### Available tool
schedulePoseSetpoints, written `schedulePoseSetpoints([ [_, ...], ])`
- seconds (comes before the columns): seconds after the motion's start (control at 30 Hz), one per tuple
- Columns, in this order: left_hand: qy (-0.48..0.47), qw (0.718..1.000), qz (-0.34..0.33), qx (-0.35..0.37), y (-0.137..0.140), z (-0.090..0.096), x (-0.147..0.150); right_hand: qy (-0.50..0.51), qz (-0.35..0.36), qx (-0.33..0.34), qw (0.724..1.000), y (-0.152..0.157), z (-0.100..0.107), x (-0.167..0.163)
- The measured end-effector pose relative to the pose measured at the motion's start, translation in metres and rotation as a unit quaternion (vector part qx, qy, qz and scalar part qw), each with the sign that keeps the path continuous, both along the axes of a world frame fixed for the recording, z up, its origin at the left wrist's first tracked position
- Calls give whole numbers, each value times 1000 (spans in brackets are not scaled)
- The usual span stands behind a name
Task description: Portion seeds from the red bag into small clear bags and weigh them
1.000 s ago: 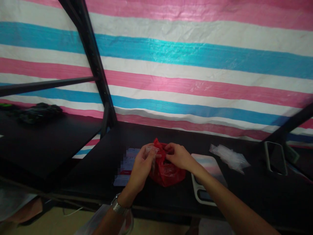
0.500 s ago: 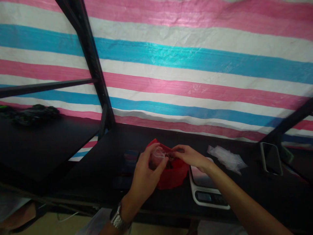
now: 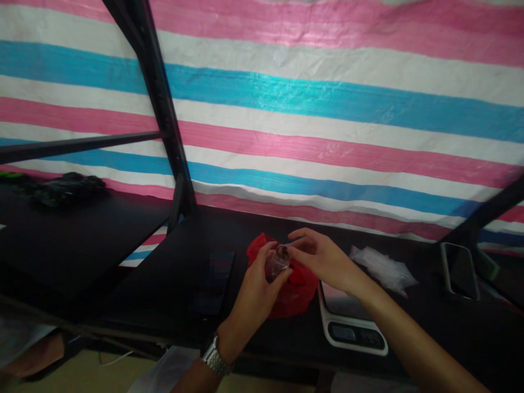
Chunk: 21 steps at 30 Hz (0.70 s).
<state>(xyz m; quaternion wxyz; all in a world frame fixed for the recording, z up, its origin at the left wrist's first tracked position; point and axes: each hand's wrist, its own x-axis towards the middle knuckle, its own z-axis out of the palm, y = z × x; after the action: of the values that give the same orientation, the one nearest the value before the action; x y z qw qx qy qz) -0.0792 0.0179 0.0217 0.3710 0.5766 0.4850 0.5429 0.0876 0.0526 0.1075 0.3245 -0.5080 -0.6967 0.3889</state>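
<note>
My left hand point(image 3: 258, 286), with a metal-band watch on the wrist, is closed around a small clear plastic bag point(image 3: 275, 267), its thumb and fingers on either side. My right hand point(image 3: 317, 255) is at the bag's mouth. Its thumb and forefinger pinch a small brown piece point(image 3: 282, 251) there, while its other fingers are bent above; the kind of piece is too blurred to tell. Below both hands, a red plastic bag point(image 3: 297, 297) stands open on the black table, partly hidden by the left hand.
A white kitchen scale point(image 3: 354, 334) stands right of the red bag, partly under my right forearm. Behind it lie several clear plastic bags point(image 3: 385, 267). A phone point(image 3: 460, 271) rests farther right. A dark flat device point(image 3: 210, 284) lies on the left. Striped sheeting point(image 3: 327, 125) hangs behind.
My right hand has come up out of the red bag to the mouth of the clear bag, bringing a brown piece. My left hand has shifted slightly right with the clear bag.
</note>
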Motion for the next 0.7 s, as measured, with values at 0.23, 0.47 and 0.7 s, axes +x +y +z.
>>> schedulePoseSetpoints([
  [0.23, -46, 998, -27, 34, 4, -7, 1, -153, 46, 201, 967, -20, 11, -13],
  [0.47, -97, 993, -32, 59, 2, -11, 1, -143, 25, 263, 954, -27, 9, -15],
  [0.7, -151, 985, -34, 74, -1, -4, -1, -41, -32, 276, 960, -25, 15, -18],
])
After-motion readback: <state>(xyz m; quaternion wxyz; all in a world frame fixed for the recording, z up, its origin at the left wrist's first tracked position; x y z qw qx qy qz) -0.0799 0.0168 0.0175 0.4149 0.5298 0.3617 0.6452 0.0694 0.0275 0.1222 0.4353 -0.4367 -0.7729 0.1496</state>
